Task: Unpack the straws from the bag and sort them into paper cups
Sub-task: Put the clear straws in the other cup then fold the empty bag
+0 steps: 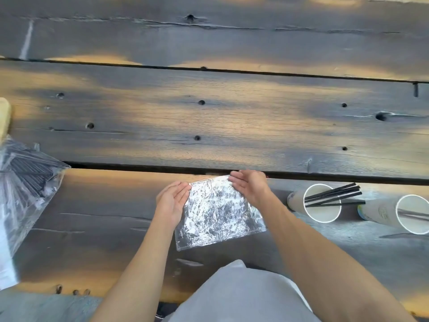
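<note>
A crinkled clear plastic bag lies flat on the dark wooden table, and no straws show inside it. My left hand rests flat against its left edge with the fingers straight. My right hand presses on its top right corner. To the right a paper cup lies on its side with several black straws sticking out of its mouth. A second paper cup lies on its side further right with straws inside. At the far left is a large clear bag full of black straws.
The table is made of wide dark planks with gaps and knot holes. A pale wooden object sits at the left edge. White material lies under the large bag. My grey clothing fills the bottom of the view.
</note>
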A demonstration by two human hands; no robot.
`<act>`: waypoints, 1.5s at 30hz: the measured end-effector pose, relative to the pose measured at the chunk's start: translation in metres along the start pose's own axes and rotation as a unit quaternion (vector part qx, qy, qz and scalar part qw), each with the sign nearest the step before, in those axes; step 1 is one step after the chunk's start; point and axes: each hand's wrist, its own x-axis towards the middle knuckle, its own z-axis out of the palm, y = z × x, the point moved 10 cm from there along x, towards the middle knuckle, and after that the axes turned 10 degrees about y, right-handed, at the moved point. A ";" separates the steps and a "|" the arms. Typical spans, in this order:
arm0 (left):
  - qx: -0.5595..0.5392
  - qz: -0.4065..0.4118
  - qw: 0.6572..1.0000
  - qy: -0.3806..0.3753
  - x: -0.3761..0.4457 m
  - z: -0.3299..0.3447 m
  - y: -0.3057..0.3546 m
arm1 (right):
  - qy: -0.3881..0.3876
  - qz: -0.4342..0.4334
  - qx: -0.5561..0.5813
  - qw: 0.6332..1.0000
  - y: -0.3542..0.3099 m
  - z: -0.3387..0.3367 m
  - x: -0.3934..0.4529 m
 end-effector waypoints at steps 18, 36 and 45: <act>0.705 0.488 0.512 -0.060 -0.035 0.170 -0.023 | 0.057 -0.138 -0.119 0.982 0.002 -0.070 -0.026; 0.321 0.170 0.931 -0.018 0.007 0.033 0.017 | -0.052 0.038 -0.053 0.996 0.028 -0.047 -0.016; 0.266 0.161 0.947 -0.080 -0.003 0.025 0.009 | -0.114 0.072 -0.130 0.982 0.031 -0.032 -0.009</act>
